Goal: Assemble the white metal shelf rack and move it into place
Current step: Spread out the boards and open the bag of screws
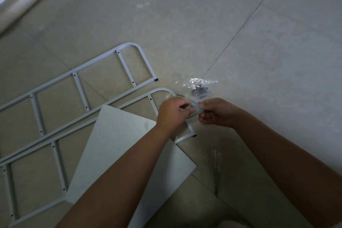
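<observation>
Two bare forearms reach up from six o'clock and meet near the centre. The left hand [171,114] and right hand [216,113] each pinch the lower edge of a clear plastic bag [199,87] with curled fingers. Small dark pieces [199,91] sit inside it, probably screws, though the blur hides their shape. Beneath the left forearm, a flat white shelf panel [118,144] lies on the tiled floor [185,24], overlapping a white ladder-like side frame [55,146] toward eight o'clock. A second side frame [77,79] lies just beside it at nine o'clock.
</observation>
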{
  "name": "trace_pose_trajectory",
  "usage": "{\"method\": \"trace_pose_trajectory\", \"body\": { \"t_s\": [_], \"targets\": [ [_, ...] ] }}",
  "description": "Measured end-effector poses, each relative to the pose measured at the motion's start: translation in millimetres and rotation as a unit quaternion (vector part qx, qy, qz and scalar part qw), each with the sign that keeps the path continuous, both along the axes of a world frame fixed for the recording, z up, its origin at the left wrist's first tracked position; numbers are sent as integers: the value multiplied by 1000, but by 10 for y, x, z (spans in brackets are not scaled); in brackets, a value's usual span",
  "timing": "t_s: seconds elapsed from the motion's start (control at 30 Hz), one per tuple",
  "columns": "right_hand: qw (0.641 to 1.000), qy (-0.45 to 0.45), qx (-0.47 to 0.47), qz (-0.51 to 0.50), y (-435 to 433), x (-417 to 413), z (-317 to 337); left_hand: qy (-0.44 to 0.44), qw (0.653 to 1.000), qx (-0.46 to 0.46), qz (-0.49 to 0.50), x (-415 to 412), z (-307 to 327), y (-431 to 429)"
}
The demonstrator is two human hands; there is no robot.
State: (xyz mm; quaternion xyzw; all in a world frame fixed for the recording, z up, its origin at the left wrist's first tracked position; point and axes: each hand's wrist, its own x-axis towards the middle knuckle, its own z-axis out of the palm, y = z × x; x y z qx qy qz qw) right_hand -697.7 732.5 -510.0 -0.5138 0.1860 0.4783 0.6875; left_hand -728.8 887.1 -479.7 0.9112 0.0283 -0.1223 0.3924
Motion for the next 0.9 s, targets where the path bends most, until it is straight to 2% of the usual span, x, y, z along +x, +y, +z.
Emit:
{"method": "trace_pose_trajectory", "body": {
  "t_s": [0.13, 0.23, 0.3, 0.37, 0.53, 0.67, 0.77, 0.9],
  "targets": [
    [1000, -18, 7, 7, -21, -8, 22, -28, 998, 34, -49, 14, 7, -15],
    [996, -31, -30, -78, -4, 25, 70, -53, 995, 55, -70, 24, 29, 19],
    [980, -92, -88, -154, -66, 95, 109, -102, 992, 58, -50, -6, 67, 96],
    [960, -169, -131, -182, -210, 188, 173, -129, 990, 48, -4, -48, 101, 181],
    [944, -232, -108, -209, -470, 287, 263, -21, 993, 31, 109, -35, -30, 117],
    [929, -176, -128, -299, -652, 286, 180, 58, 977, -34, 200, 36, -197, -187],
    [901, -139, -217, -350, -834, 265, 50, 92, 970, -38, 223, 101, -271, -355],
    [888, -118, -388, -217, -987, 188, -132, 102, 981, 34, 160, 165, -321, -431]
  ]
}}
